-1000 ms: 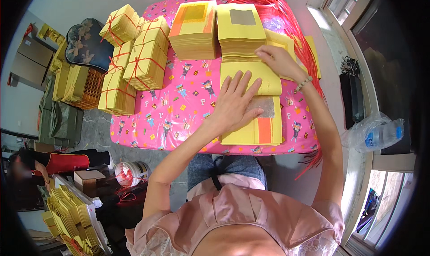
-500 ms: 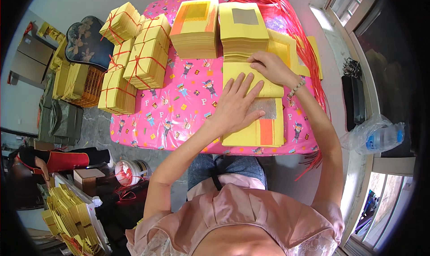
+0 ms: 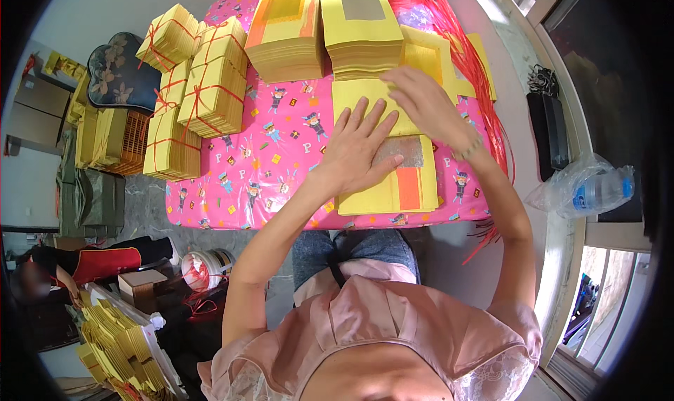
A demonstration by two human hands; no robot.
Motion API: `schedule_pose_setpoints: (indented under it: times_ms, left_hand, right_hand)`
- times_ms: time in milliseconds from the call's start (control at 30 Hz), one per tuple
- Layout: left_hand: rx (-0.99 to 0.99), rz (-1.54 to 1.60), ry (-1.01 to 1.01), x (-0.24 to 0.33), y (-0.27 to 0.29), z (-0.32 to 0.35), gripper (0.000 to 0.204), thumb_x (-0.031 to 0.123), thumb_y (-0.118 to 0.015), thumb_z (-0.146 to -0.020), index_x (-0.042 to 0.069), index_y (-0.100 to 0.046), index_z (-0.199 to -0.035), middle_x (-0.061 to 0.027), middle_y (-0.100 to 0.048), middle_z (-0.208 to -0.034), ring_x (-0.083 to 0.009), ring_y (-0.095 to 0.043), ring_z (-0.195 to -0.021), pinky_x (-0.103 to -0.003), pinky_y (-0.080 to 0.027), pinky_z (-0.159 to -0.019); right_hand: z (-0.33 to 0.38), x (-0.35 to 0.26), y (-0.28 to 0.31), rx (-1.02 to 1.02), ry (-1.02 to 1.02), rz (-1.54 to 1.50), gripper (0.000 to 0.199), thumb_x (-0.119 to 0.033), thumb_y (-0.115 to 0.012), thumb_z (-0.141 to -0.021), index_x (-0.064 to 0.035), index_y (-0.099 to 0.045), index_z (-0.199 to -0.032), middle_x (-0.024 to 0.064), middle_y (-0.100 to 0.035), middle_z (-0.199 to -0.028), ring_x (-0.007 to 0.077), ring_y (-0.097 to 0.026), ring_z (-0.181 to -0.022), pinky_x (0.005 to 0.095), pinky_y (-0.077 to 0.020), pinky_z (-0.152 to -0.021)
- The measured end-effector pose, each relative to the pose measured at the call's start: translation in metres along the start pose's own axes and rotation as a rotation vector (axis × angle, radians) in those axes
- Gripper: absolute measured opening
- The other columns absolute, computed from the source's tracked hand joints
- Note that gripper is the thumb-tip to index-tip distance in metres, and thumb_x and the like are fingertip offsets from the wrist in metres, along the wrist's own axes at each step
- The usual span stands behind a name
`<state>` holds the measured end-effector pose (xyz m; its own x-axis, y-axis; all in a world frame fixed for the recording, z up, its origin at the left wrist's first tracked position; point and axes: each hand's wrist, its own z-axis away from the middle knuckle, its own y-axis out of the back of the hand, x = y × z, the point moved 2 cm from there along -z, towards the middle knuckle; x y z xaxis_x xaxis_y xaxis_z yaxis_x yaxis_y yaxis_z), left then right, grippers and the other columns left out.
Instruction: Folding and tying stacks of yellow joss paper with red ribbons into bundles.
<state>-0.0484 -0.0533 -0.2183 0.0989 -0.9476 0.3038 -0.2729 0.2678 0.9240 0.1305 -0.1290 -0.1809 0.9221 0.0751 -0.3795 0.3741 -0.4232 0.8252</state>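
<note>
My left hand [image 3: 356, 150] lies flat with fingers spread on yellow paper sheets [image 3: 372, 203] near the table's front edge. The lower sheet shows a silver patch and an orange strip; a plain yellow flap [image 3: 351, 92] covers its far part. Over that flap's far right side is my right hand [image 3: 432, 110], slightly blurred, its fingers stretched leftward and holding nothing visible. Just beyond stands a tall stack of yellow paper with a silver square [image 3: 364, 29]. Another stack, with a gold square and orange edge [image 3: 284, 29], stands to its left.
Bundles of yellow paper tied with red string [image 3: 214, 92] stand at the left of the pink patterned tablecloth [image 3: 274, 162]. Red strands [image 3: 484, 106] hang along the right edge. A bagged plastic bottle [image 3: 597, 190] is at far right. A person in red and black [image 3: 109, 262] is at lower left.
My right hand has moved slightly toward me over the flap, its fingers straightening out. My left hand stays spread on the paper. The whole view has shifted a little.
</note>
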Motion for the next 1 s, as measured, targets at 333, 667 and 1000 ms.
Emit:
schedule_pose_setpoints:
  times_ms: [333,667,1000]
  left_hand:
    - [0.018,-0.023,-0.011,-0.002,-0.005,0.000,0.077,0.056,-0.050,-0.092,0.006,-0.039,-0.150,-0.0213,-0.031,-0.157,-0.0462,-0.021,-0.146,-0.058,-0.018,-0.118]
    - [0.026,0.018,0.013,0.001,-0.002,0.003,0.080,0.054,-0.052,-0.090,0.005,-0.036,-0.152,-0.0234,-0.029,-0.157,-0.0455,-0.019,-0.147,-0.055,-0.016,-0.120]
    - [0.034,-0.015,0.015,0.001,-0.007,0.002,0.081,0.054,-0.051,-0.091,0.003,-0.034,-0.152,-0.0255,-0.026,-0.158,-0.0459,-0.018,-0.148,-0.054,-0.015,-0.120]
  right_hand:
    - [0.073,-0.036,0.005,-0.267,0.047,0.197,0.061,-0.037,-0.050,-0.100,-0.0070,-0.035,-0.151,0.0141,-0.035,-0.156,0.0334,-0.025,-0.148,0.0580,-0.0116,-0.120]
    - [0.080,-0.031,-0.001,-0.365,-0.044,0.077,0.067,-0.047,-0.042,-0.102,-0.0107,-0.027,-0.156,0.0106,-0.025,-0.162,0.0316,-0.016,-0.152,0.0586,-0.0057,-0.120]
    - [0.080,-0.031,0.000,-0.379,-0.042,0.100,0.066,-0.048,-0.042,-0.102,-0.0114,-0.028,-0.156,0.0111,-0.025,-0.162,0.0305,-0.018,-0.151,0.0578,-0.0096,-0.120]
